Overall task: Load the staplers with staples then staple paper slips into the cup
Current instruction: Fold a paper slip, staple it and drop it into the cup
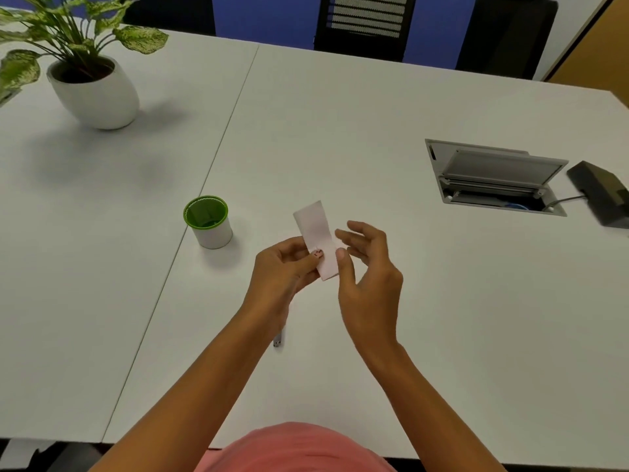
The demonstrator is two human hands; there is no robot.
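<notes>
A pale pink paper slip (316, 229) stands upright above the table's middle. My left hand (284, 270) pinches its lower left part between thumb and fingers. My right hand (366, 264) touches the slip's lower right edge with the thumb, its other fingers spread apart. A white cup (212, 233) with a green rim and green inside stands to the left of the hands. A small metal piece (278, 339), perhaps a stapler's end, shows under my left wrist; the rest of it is hidden.
A potted plant (93, 86) in a white pot stands at the far left. An open cable box (493, 178) is set in the table at the right, with a dark device (602, 195) beside it. Chairs (366, 25) stand behind the white table (340, 131).
</notes>
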